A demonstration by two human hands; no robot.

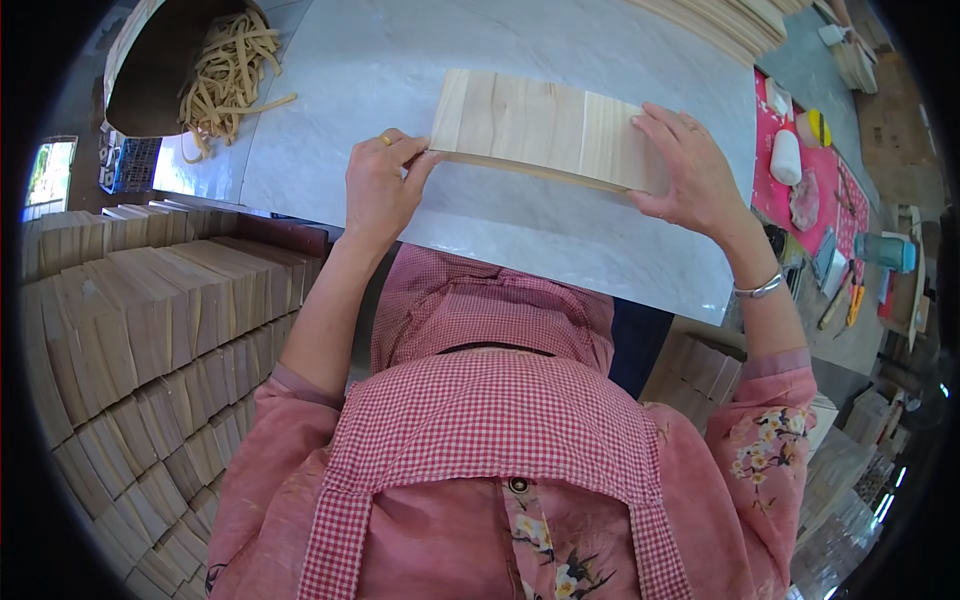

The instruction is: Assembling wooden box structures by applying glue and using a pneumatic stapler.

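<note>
A pale wooden board (530, 122), or a thin stack of boards, lies crosswise before me at the table's middle, its near edge facing me. With thumb and fingers my left hand (385, 185) pinches its near left corner. At the other end, my right hand (695, 170) grips the short right side, fingers on the far corner and thumb at the near one. Under the board is a marbled grey tabletop (400, 60); whether the board rests on it or is slightly raised, I cannot tell.
At the back left, tan rubber-like bands (228, 85) spill from a dark container (150, 70). Stacked wooden boards (140, 320) fill the left side. More boards (715, 25) lie at the far right. A pink cloth (810, 180) holds a white bottle (786, 158), beside an orange-handled tool (855, 300).
</note>
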